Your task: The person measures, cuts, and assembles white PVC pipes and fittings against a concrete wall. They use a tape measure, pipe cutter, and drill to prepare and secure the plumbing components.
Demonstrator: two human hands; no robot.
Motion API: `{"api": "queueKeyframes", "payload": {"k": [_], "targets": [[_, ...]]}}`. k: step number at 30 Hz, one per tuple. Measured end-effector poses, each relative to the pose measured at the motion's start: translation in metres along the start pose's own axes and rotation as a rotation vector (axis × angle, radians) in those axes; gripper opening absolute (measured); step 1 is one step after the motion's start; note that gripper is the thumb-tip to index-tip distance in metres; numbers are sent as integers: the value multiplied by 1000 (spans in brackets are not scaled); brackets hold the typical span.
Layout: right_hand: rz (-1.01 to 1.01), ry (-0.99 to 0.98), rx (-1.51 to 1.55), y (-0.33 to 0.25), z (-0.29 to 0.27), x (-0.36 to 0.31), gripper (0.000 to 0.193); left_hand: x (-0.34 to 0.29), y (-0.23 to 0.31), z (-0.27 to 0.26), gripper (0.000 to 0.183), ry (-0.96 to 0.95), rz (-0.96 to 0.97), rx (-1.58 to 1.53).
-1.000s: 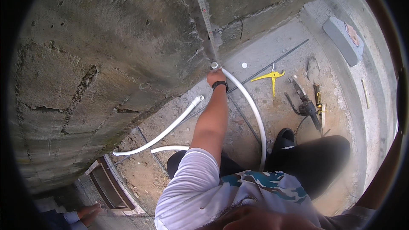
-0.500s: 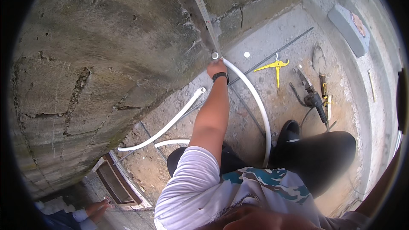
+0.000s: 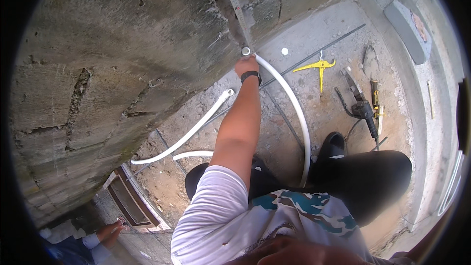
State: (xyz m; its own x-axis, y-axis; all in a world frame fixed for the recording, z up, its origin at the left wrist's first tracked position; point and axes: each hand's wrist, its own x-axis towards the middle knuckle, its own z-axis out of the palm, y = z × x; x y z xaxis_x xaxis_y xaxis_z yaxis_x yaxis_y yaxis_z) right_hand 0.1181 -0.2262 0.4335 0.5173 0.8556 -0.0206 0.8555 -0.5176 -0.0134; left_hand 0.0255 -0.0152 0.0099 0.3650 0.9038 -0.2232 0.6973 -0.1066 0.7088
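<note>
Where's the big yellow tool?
In the head view, the big yellow tool lies upper right of centre, between the white disc and the black power tool.

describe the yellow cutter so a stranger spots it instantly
From the big concrete wall, look right to the dusty floor. Between the white pipe at the left hand and the dark power tool lies the yellow cutter. Unlike its neighbours, it is nearly all yellow, with splayed arms and a hooked end.

dusty grey-brown ground [image 3: 309,29]; from view's centre: small white disc [image 3: 284,51] at one o'clock, yellow cutter [image 3: 321,64] at two, dark power tool [image 3: 363,110] at three, white pipe [image 3: 182,143] at eight.
</note>
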Motion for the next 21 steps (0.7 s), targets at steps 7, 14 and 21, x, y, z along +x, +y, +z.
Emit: {"api": "queueKeyframes", "payload": {"k": [7,14,21], "targets": [[-26,6,-19,-5,-1,8,32,1,-3,1,25,-15,25,40],[-45,6,-36,-11,-4,14,31,2,-4,3,26,-2,3,31],[-63,14,-68,-18,-8,19,31,-3,2,-3,27,-15,-26,-8]]}}
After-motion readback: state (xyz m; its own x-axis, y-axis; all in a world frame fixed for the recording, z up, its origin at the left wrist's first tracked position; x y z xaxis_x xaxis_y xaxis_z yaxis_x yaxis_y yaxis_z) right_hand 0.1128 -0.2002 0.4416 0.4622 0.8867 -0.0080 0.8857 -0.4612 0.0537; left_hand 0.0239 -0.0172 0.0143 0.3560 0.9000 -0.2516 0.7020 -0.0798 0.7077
